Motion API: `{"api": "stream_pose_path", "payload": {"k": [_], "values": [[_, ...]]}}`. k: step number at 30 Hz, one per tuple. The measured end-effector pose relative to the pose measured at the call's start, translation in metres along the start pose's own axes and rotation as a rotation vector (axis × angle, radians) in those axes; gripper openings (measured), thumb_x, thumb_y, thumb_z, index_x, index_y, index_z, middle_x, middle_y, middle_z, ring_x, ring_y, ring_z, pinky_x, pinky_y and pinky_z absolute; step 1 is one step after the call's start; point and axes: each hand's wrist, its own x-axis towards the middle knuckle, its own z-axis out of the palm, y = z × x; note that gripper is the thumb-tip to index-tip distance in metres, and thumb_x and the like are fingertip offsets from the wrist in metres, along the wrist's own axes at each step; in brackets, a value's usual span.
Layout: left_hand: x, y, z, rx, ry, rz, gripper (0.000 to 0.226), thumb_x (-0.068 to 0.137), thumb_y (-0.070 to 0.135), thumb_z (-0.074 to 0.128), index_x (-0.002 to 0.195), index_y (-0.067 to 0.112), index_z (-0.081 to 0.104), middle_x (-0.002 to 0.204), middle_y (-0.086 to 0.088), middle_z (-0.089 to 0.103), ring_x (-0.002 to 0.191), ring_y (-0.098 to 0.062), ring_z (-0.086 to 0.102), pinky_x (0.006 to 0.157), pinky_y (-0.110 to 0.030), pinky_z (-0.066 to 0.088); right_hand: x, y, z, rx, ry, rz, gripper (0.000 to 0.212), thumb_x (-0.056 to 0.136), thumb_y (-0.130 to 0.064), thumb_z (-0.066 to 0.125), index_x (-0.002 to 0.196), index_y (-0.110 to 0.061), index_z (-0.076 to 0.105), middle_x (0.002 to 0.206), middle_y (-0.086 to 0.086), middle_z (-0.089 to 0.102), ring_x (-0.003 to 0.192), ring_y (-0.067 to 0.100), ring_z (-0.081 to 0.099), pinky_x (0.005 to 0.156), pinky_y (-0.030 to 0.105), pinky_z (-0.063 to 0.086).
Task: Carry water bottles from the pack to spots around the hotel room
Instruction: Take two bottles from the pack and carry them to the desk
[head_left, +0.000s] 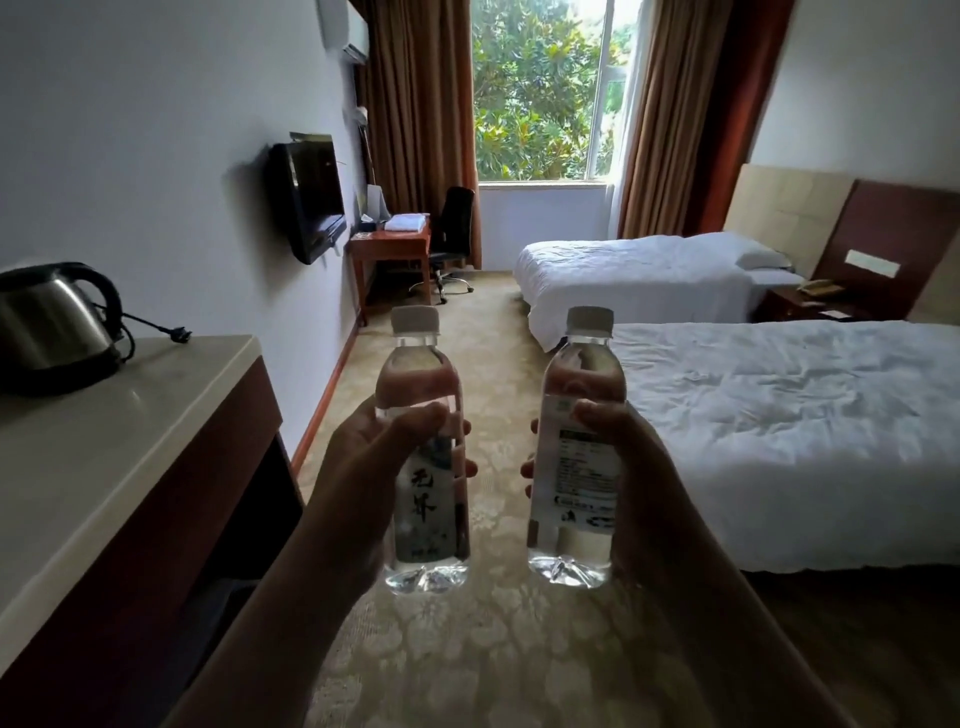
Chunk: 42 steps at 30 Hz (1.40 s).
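While carried: both bottles upright, caps on, nothing placed yet.
Left grip (374, 467): grasping left bottle (423, 452), 6 o'clock.
Right grip (644, 467): grasping right bottle (576, 447).
Table (130, 441): 9 o'clock, kettle (52, 322).
Far: desk (389, 244), 12 o'clock.

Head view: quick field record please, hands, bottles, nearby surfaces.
left hand: grips left water bottle, upright, capped
right hand: grips right water bottle, upright, capped
bottles: apart, held over the carpet
counter: at left, electric kettle on it
near bed: at right, white cover
desk: far left by the window
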Motion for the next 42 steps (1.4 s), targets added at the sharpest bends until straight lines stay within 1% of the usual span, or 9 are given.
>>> {"api": "stream_pose_path", "payload": {"k": [3, 8, 13, 17, 23, 26, 32, 39, 42], "values": [[0.061, -0.010, -0.019, 0.003, 0.026, 0.015, 0.058, 0.064, 0.048, 0.071, 0.112, 0.017, 0.062, 0.091, -0.009, 0.077, 0.071, -0.025, 0.074, 0.057, -0.029, 0.059, 0.063, 0.012, 0.005, -0.062, 0.014, -0.001, 0.064, 0.065, -0.047, 0.070, 0.119, -0.014, 0.059, 0.087, 0.004, 0.074, 0.069, 0.025, 0.071, 0.057, 0.031, 0.058], [0.179, -0.017, -0.052, -0.007, 0.009, 0.028, 0.042, 0.076, 0.038, 0.064, 0.111, 0.017, 0.063, 0.090, -0.009, 0.077, 0.069, -0.023, 0.074, 0.054, -0.024, 0.056, 0.177, 0.021, 0.012, -0.148, 0.077, -0.001, 0.067, 0.062, -0.051, 0.070, 0.116, -0.014, 0.060, 0.087, 0.005, 0.075, 0.069, 0.025, 0.072, 0.056, 0.029, 0.057], [0.278, -0.030, -0.068, -0.029, -0.029, 0.020, 0.042, 0.073, 0.039, 0.068, 0.111, 0.022, 0.064, 0.093, -0.014, 0.075, 0.069, -0.024, 0.074, 0.054, -0.024, 0.057, 0.265, 0.035, 0.000, -0.186, 0.146, 0.000, 0.063, 0.069, -0.046, 0.069, 0.119, -0.009, 0.060, 0.093, 0.013, 0.073, 0.071, 0.029, 0.072, 0.057, 0.030, 0.057], [0.343, -0.050, -0.067, -0.054, -0.050, 0.000, 0.024, 0.079, 0.033, 0.063, 0.102, 0.036, 0.069, 0.094, -0.010, 0.076, 0.070, -0.025, 0.074, 0.054, -0.026, 0.057, 0.323, 0.049, -0.020, -0.159, 0.198, 0.023, 0.051, 0.075, -0.040, 0.063, 0.118, -0.013, 0.061, 0.088, 0.008, 0.074, 0.070, 0.028, 0.072, 0.057, 0.031, 0.057], [0.447, -0.084, -0.042, -0.034, -0.083, -0.038, 0.032, 0.079, 0.031, 0.064, 0.110, 0.027, 0.067, 0.092, -0.006, 0.077, 0.070, -0.024, 0.073, 0.057, -0.028, 0.057, 0.414, 0.067, -0.072, -0.138, 0.237, 0.032, 0.052, 0.077, -0.040, 0.062, 0.120, -0.011, 0.061, 0.093, 0.013, 0.073, 0.075, 0.033, 0.071, 0.059, 0.034, 0.056], [0.502, -0.100, -0.024, -0.026, -0.086, -0.025, 0.029, 0.079, 0.030, 0.064, 0.108, 0.031, 0.068, 0.092, -0.006, 0.077, 0.069, -0.024, 0.073, 0.057, -0.029, 0.057, 0.465, 0.074, -0.105, -0.085, 0.238, 0.020, 0.051, 0.078, -0.039, 0.063, 0.121, -0.012, 0.061, 0.096, 0.015, 0.072, 0.079, 0.036, 0.070, 0.061, 0.037, 0.056], [0.620, -0.124, 0.008, 0.019, -0.053, -0.030, 0.033, 0.070, 0.040, 0.070, 0.102, 0.031, 0.071, 0.090, -0.006, 0.077, 0.067, -0.023, 0.074, 0.054, -0.027, 0.057, 0.589, 0.083, -0.166, -0.076, 0.171, 0.022, 0.050, 0.077, -0.040, 0.064, 0.118, -0.012, 0.060, 0.089, 0.007, 0.073, 0.075, 0.032, 0.070, 0.059, 0.035, 0.056], [0.732, -0.146, 0.002, 0.065, 0.061, -0.052, 0.047, 0.069, 0.041, 0.070, 0.112, 0.022, 0.065, 0.089, -0.005, 0.077, 0.067, -0.022, 0.074, 0.056, -0.025, 0.058, 0.733, 0.104, -0.187, -0.007, 0.007, 0.099, 0.054, 0.077, -0.036, 0.066, 0.121, -0.007, 0.056, 0.088, 0.011, 0.070, 0.073, 0.032, 0.068, 0.058, 0.034, 0.057], [0.787, -0.162, -0.014, 0.069, 0.106, -0.066, 0.038, 0.072, 0.040, 0.069, 0.106, 0.023, 0.067, 0.088, -0.007, 0.076, 0.067, -0.022, 0.074, 0.055, -0.025, 0.057, 0.792, 0.125, -0.190, -0.003, -0.038, 0.129, 0.053, 0.076, -0.037, 0.067, 0.119, -0.007, 0.057, 0.088, 0.010, 0.070, 0.072, 0.031, 0.068, 0.058, 0.034, 0.057]]}}
